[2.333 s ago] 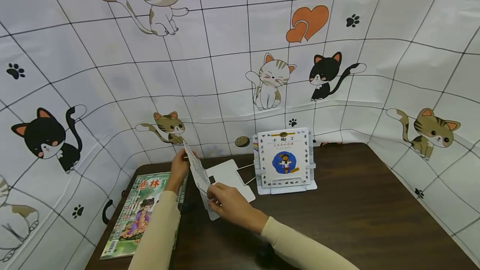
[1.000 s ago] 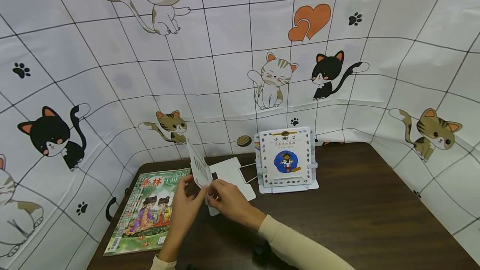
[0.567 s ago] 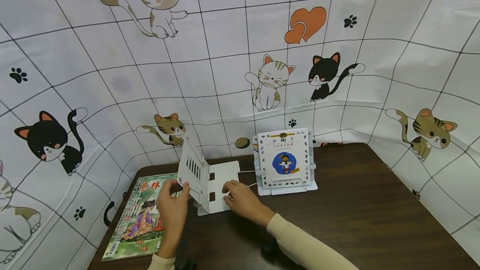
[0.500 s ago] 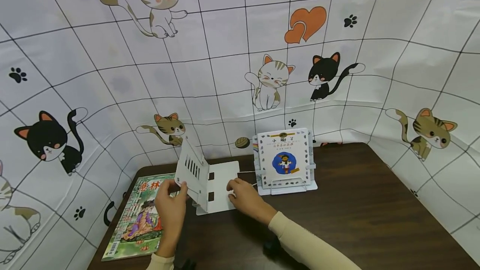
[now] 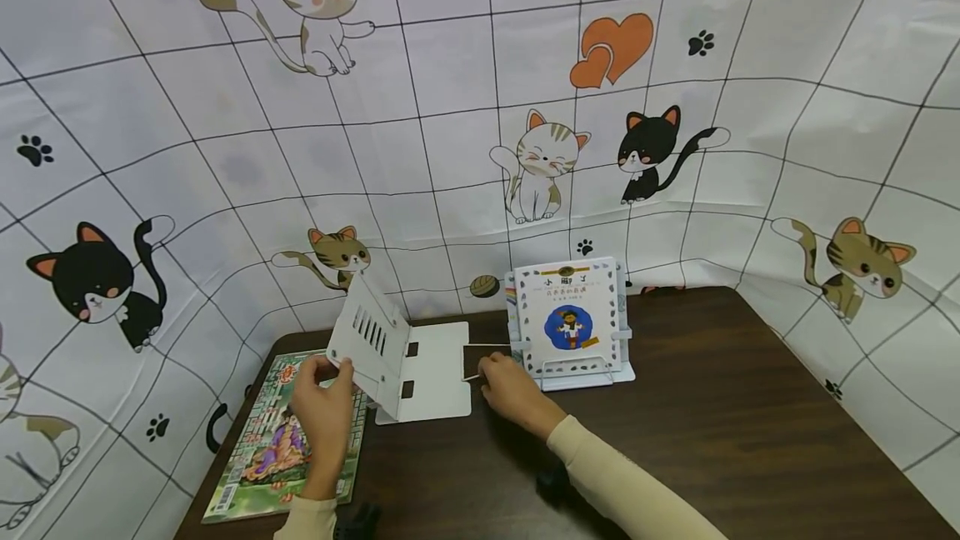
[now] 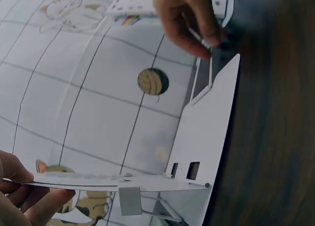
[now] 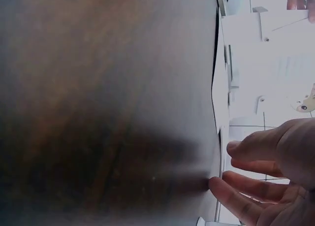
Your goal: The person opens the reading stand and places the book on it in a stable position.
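Note:
A white bookstand (image 5: 431,369) stands half unfolded on the dark table. Its slotted panel (image 5: 369,336) leans up to the left, above a flat base plate with two square cut-outs. My left hand (image 5: 324,407) pinches the panel's lower left corner between thumb and fingers; the left wrist view shows this hand (image 6: 22,191) at the panel's edge. A thin wire support (image 6: 211,71) sticks out of the base plate's right side. My right hand (image 5: 517,394) has its curled fingers at the near leg of that wire, fingertips (image 7: 216,184) low over the table.
At the back, right of centre, a second white stand (image 5: 626,373) holds a children's book (image 5: 568,323) upright. A green magazine (image 5: 262,457) lies at the table's left, partly under my left arm. Cat-printed cloth (image 5: 420,148) surrounds the table (image 5: 697,407).
Both hands have parted, the right moving from the panel to the wire. My left hand has tilted the panel leftward, opening it from the base, and the stand has shifted slightly left.

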A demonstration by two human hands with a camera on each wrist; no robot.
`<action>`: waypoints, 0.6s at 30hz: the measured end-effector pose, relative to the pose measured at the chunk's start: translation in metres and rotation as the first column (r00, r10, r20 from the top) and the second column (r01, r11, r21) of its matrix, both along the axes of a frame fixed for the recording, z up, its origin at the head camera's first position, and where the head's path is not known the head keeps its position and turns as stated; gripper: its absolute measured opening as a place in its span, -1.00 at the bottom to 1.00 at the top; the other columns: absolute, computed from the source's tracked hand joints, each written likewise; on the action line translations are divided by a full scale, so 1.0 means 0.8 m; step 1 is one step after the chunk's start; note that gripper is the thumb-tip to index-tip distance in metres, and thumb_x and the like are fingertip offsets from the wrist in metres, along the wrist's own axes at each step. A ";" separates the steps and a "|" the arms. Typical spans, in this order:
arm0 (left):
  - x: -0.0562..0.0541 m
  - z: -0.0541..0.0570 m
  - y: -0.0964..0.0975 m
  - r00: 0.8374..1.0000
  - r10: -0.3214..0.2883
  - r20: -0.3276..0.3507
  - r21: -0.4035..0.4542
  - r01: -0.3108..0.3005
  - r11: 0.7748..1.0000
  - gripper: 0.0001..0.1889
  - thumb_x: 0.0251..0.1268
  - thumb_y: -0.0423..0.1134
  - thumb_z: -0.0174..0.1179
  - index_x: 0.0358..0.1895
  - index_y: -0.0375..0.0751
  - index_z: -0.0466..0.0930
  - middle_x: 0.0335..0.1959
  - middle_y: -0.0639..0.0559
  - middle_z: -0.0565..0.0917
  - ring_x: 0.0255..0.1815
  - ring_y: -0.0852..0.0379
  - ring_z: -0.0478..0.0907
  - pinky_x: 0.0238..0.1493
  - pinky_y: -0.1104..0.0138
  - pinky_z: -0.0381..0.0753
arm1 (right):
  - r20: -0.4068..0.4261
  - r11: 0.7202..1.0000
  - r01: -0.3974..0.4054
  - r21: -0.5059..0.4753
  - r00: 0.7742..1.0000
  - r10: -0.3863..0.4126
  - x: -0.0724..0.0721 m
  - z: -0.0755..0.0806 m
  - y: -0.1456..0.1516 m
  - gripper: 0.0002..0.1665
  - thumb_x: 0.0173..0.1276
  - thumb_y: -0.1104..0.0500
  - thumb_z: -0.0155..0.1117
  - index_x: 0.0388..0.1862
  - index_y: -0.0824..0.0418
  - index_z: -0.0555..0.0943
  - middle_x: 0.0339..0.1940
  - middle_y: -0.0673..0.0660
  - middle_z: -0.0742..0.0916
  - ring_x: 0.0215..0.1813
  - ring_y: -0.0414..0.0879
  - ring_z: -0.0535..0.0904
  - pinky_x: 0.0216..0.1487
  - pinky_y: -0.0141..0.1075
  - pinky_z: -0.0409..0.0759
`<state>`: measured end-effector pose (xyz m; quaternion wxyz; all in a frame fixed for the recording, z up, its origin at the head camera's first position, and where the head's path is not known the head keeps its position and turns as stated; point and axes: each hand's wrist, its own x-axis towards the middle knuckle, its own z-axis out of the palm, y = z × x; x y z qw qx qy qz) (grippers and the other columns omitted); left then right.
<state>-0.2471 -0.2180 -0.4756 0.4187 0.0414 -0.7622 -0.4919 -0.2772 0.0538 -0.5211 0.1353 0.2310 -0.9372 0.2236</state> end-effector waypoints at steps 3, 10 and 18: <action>-0.005 0.003 -0.006 1.000 0.009 0.023 0.012 -0.009 1.000 -0.89 0.41 -0.48 0.32 -0.28 -0.46 0.60 -0.35 -0.28 0.68 -0.65 0.54 0.49 -0.57 0.63 0.52 | -0.005 1.000 0.011 0.013 1.000 -0.011 -0.003 -0.001 0.001 -0.79 0.28 0.38 0.53 -0.14 0.35 0.69 -0.24 0.24 0.74 -0.20 0.10 0.72 -0.16 -0.06 0.72; -0.011 0.013 -0.015 0.999 0.020 0.037 0.012 -0.020 1.000 -0.91 0.39 -0.49 0.34 -0.27 -0.46 0.63 -0.35 -0.32 0.71 -0.52 0.42 0.50 -0.58 0.62 0.51 | -0.092 1.000 0.005 0.022 0.996 -0.003 -0.011 -0.005 0.002 -0.87 0.33 0.41 0.44 -0.19 0.36 0.65 -0.27 0.28 0.74 -0.27 0.14 0.73 -0.26 -0.02 0.72; -0.015 0.012 -0.015 1.000 -0.010 0.014 -0.006 0.010 1.000 -0.93 0.38 -0.51 0.35 -0.25 -0.48 0.66 -0.30 -0.31 0.71 -0.38 0.35 0.48 -0.52 0.66 0.51 | -0.070 1.000 0.018 0.019 0.997 -0.017 -0.007 0.001 0.004 -0.93 0.41 0.48 0.28 -0.18 0.41 0.66 -0.20 0.35 0.68 -0.38 0.17 0.73 -0.41 -0.04 0.70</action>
